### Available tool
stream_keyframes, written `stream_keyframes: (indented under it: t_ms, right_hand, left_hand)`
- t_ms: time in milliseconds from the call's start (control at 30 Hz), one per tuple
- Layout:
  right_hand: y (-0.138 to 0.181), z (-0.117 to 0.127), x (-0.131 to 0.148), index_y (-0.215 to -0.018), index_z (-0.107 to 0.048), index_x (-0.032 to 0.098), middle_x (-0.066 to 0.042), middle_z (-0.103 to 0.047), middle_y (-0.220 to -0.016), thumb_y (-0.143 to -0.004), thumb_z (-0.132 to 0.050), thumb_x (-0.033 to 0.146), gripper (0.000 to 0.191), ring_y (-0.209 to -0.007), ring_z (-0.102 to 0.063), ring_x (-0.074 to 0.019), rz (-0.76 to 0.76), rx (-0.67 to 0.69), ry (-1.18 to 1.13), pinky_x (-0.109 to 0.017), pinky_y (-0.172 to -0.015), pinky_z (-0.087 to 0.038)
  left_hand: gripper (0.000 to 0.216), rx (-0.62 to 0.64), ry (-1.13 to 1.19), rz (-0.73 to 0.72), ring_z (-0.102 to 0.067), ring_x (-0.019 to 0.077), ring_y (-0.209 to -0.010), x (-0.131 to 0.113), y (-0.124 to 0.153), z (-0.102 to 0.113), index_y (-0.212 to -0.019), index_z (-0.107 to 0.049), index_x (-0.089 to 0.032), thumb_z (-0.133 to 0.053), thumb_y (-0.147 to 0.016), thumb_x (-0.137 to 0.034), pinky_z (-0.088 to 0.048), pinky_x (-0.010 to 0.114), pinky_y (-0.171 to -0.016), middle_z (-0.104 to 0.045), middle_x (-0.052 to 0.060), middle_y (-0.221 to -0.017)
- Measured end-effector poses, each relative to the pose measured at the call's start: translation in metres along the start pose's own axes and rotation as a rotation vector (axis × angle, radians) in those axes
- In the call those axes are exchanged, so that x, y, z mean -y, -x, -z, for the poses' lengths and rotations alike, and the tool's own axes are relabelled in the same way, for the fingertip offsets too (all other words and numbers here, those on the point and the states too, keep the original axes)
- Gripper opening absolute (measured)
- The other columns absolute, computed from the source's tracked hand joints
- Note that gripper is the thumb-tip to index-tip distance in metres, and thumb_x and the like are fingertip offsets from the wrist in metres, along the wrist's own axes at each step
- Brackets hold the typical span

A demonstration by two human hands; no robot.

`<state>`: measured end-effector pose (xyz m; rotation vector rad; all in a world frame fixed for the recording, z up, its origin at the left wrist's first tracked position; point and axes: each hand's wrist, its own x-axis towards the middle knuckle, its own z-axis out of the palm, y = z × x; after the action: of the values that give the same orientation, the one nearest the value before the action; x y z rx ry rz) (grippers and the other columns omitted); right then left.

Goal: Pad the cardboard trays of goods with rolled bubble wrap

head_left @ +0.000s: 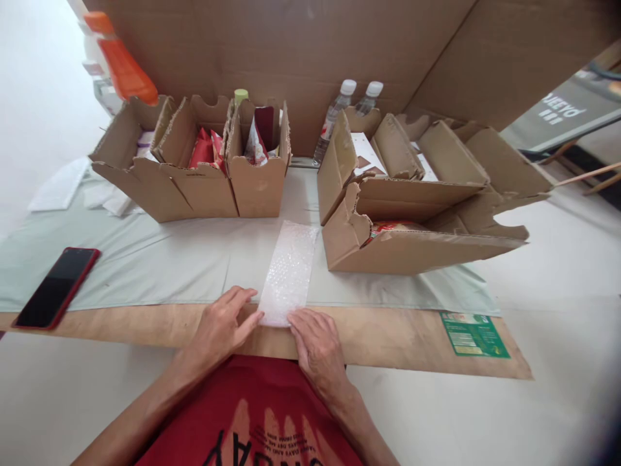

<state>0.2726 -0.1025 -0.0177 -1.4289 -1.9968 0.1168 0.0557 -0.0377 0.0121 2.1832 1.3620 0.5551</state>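
A strip of clear bubble wrap (290,268) lies flat on the table, its near end reaching the bare wooden edge. My left hand (228,321) is beside its near left corner, thumb and fingers apart, the thumb tip at the wrap's edge. On the near right corner rests my right hand (317,343), fingers stretched out and laid over the wrap. Neither hand grips anything that I can see.
Cardboard bins (204,191) with packets stand at the back left, more bins (417,252) at the right. Water bottles (334,116) and an orange bottle (126,68) stand behind. A phone (55,288) lies left, a green printed packet (475,335) right.
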Motion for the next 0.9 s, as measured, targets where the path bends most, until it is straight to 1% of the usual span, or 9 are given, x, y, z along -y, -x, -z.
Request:
stream_keyframes:
  t_ms: [67, 133, 233, 367, 500, 567, 633, 733, 900]
  right_hand:
    - [-0.002, 0.004, -0.002, -0.111, -0.068, 0.02, -0.006, -0.078, -0.101, -0.098, -0.05, 0.01, 0.024, -0.092, -0.071, -0.02, -0.034, 0.03, -0.074, -0.035, -0.082, -0.051]
    - [-0.004, 0.007, -0.002, -0.11, -0.068, 0.021, -0.005, -0.078, -0.097, -0.1, -0.05, 0.014, 0.022, -0.085, -0.071, -0.0192, -0.094, 0.07, -0.135, -0.034, -0.077, -0.052]
    - [-0.004, 0.01, -0.001, -0.114, -0.067, 0.022, -0.005, -0.078, -0.101, -0.101, -0.052, 0.019, 0.02, -0.089, -0.071, -0.0201, -0.167, 0.022, -0.118, -0.034, -0.079, -0.053]
    - [0.0, 0.012, 0.002, -0.119, -0.064, 0.022, -0.009, -0.074, -0.114, -0.098, -0.057, 0.018, 0.023, -0.106, -0.067, -0.0241, -0.111, -0.107, 0.05, -0.039, -0.088, -0.05]
    - [-0.001, 0.008, -0.001, -0.118, -0.065, 0.021, -0.009, -0.073, -0.12, -0.096, -0.057, 0.016, 0.023, -0.116, -0.062, -0.0271, -0.013, -0.015, 0.123, -0.043, -0.096, -0.045]
    - [-0.004, 0.006, -0.005, -0.116, -0.065, 0.02, -0.008, -0.075, -0.115, -0.097, -0.055, 0.014, 0.022, -0.114, -0.063, -0.0261, 0.002, -0.002, 0.121, -0.042, -0.095, -0.044]
    - [-0.006, 0.007, -0.007, -0.115, -0.065, 0.02, -0.006, -0.076, -0.109, -0.098, -0.054, 0.013, 0.021, -0.11, -0.064, -0.024, -0.018, -0.009, 0.075, -0.041, -0.093, -0.044]
    - [-0.004, 0.012, -0.009, -0.114, -0.065, 0.021, -0.005, -0.077, -0.105, -0.1, -0.053, 0.016, 0.019, -0.103, -0.066, -0.0216, -0.059, 0.037, -0.027, -0.039, -0.091, -0.046]
    - [0.002, 0.019, -0.009, -0.123, -0.062, 0.022, -0.008, -0.074, -0.114, -0.101, -0.054, 0.025, 0.024, -0.106, -0.065, -0.0241, -0.085, 0.0, 0.009, -0.04, -0.092, -0.048]
  left_hand:
    - [0.029, -0.054, 0.073, -0.202, -0.068, 0.0235, -0.108, 0.002, 0.009, 0.0, -0.123, -0.065, -0.017, -0.058, -0.096, -0.026, -0.054, 0.034, -0.09, -0.07, 0.013, -0.119]
    - [0.025, -0.038, 0.106, -0.283, -0.069, 0.0216, -0.104, 0.003, 0.011, -0.004, -0.12, -0.066, -0.019, -0.055, -0.097, -0.02, -0.055, 0.034, -0.09, -0.073, 0.01, -0.111]
    - [0.021, -0.043, 0.111, -0.208, -0.07, 0.0179, -0.082, 0.005, 0.004, -0.016, -0.109, -0.07, -0.018, -0.052, -0.097, -0.016, -0.057, 0.029, -0.077, -0.075, 0.005, -0.089]
    - [0.023, -0.072, 0.057, -0.091, -0.07, 0.0163, -0.071, 0.008, -0.014, -0.03, -0.112, -0.07, -0.017, -0.058, -0.092, -0.018, -0.057, 0.027, -0.069, -0.077, 0.004, -0.089]
    - [0.025, -0.091, 0.016, -0.077, -0.069, 0.0187, -0.069, 0.009, -0.023, -0.033, -0.115, -0.07, -0.016, -0.058, -0.094, -0.021, -0.057, 0.031, -0.068, -0.075, 0.006, -0.086]
    - [0.026, -0.111, 0.002, -0.106, -0.07, 0.0214, -0.079, 0.008, -0.019, -0.029, -0.117, -0.068, -0.014, -0.057, -0.096, -0.024, -0.057, 0.034, -0.073, -0.073, 0.01, -0.096]
    - [0.03, -0.124, -0.011, -0.203, -0.069, 0.0262, -0.101, 0.006, -0.011, -0.022, -0.122, -0.066, -0.013, -0.059, -0.096, -0.026, -0.057, 0.039, -0.087, -0.07, 0.015, -0.115]
    - [0.028, -0.091, -0.01, -0.39, -0.058, 0.0287, -0.124, 0.003, 0.001, -0.015, -0.124, -0.065, -0.018, -0.059, -0.096, -0.019, -0.049, 0.044, -0.104, -0.068, 0.013, -0.126]
    - [0.02, -0.1, 0.009, -0.347, -0.065, 0.0218, -0.089, 0.005, -0.012, -0.024, -0.11, -0.067, -0.018, -0.054, -0.098, -0.012, -0.054, 0.037, -0.083, -0.073, 0.005, -0.092]
